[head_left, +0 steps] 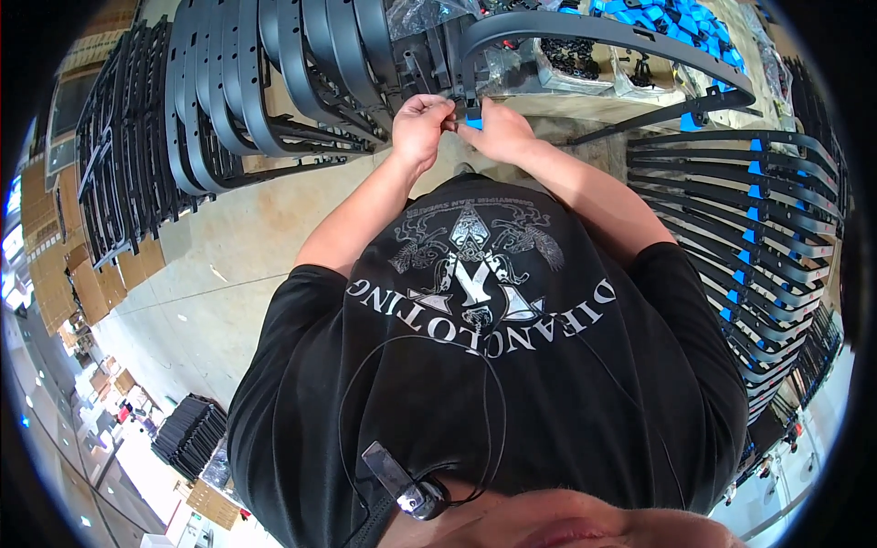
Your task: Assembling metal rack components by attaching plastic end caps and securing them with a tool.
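Left hand (pixel 422 125) and right hand (pixel 498 131) meet at the near end of one curved grey frame (pixel 585 32). Between their fingertips sits a small blue clip (pixel 473 121), pinched from both sides: left hand clenched on it from the left, right hand gripping it from the right. The clip is mostly hidden by fingers; its own long axis cannot be told.

The held frame arcs away from the hands, up and then right, its long axis running left to right, far end dipping beyond the right hand.

Counts: two hands, one clip in grasp, one frame being worked. Left of the left hand, a rack of bare frames (pixel 228 82) stands on edge, too tightly packed to count. Right of the right hand, a stack of fitted frames (pixel 758 219) lies flat, roughly a dozen, each with blue clips. Beyond the hands, a heap of loose blue clips (pixel 667 18) lies on the counter (pixel 548 108).
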A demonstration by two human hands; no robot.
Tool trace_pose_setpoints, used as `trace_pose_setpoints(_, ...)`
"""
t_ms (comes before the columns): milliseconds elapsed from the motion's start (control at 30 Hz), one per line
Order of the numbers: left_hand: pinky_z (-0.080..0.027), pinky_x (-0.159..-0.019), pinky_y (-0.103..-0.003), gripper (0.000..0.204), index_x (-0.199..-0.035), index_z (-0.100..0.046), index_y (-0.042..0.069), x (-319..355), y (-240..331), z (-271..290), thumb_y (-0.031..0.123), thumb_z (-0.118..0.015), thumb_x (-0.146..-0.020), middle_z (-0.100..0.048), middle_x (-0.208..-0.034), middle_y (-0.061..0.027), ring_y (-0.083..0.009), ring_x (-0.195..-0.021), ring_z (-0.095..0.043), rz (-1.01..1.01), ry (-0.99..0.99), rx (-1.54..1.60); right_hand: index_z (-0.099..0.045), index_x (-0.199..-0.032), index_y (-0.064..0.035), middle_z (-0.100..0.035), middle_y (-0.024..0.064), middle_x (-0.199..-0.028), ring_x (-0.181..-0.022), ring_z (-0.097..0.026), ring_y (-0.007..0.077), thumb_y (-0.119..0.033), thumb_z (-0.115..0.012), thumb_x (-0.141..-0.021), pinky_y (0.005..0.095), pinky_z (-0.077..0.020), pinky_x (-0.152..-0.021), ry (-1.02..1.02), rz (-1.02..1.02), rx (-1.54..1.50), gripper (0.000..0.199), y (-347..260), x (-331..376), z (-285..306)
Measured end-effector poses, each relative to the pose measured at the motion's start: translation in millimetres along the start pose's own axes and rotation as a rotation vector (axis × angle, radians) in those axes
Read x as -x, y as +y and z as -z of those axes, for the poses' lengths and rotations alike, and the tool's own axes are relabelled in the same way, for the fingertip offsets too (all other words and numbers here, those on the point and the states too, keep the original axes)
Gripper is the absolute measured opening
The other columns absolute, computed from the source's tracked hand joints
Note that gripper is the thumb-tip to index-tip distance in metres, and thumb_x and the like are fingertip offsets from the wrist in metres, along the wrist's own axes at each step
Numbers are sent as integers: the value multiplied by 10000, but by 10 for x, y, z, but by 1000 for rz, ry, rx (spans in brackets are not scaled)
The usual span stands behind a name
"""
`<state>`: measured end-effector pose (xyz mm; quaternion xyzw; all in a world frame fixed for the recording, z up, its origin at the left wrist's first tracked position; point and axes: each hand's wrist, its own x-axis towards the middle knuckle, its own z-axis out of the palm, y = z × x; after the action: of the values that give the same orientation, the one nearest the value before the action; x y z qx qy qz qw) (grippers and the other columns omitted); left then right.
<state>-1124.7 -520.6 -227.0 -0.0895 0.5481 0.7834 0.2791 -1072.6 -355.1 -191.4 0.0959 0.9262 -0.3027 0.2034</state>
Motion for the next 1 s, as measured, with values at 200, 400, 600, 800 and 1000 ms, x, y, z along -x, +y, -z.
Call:
trace_pose_setpoints(200, -484, -608, -260, 119, -937, -651, 5, 11, 135, 3, 113, -640, -987, -652, -803, -51, -125, -668, -581, 79, -157, -86, -560, -1160, 52, -692, 257, -1071, -1045, -670, 395, -425, -701, -825, 473, -525, -905, -7, 12, -79, 600, 45, -83, 57)
trace_pose_setpoints(400, -453, -557, -254, 197, -893, -653, 13, -197, 147, 85, 178, -645, -1000, -656, -800, -41, -106, -646, -570, 358, -327, 193, -591, -1129, 31, -695, 244, -1067, -1021, -680, 379, -434, -751, -754, 447, -537, -888, -4, 37, -160, 619, 47, -62, 94)
trace_pose_setpoints(600, -429, -516, -256, 305, -794, -669, 30, 19, 194, -199, 268, -677, -986, -649, -706, -22, -98, -567, -538, 107, -21, -321, -622, -1181, 27, -715, 201, -999, -931, -704, 331, -396, -782, -736, 410, -548, -836, 43, 32, -402, 634, 335, -163, -145)
trace_pose_setpoints(800, -537, -700, -334, 278, -993, -721, -34, 302, 107, -262, 232, -639, -985, -713, -767, -118, -182, -708, -678, -351, 174, -925, -633, -1196, 43, -731, 130, -930, -827, -696, 188, -319, -794, -762, 328, -544, -774, -17, -18, -564, 587, 256, -46, -65)
trace_pose_setpoints(1000, -512, -679, -356, 271, -976, -704, -3, 151, 82, -218, 251, -611, -991, -696, -763, -142, -244, -692, -669, -430, 117, -1005, -633, -1205, 38, -736, 114, -929, -817, -689, 175, -301, -795, -771, 313, -540, -757, 15, -4, -575, 575, 260, -20, -26)
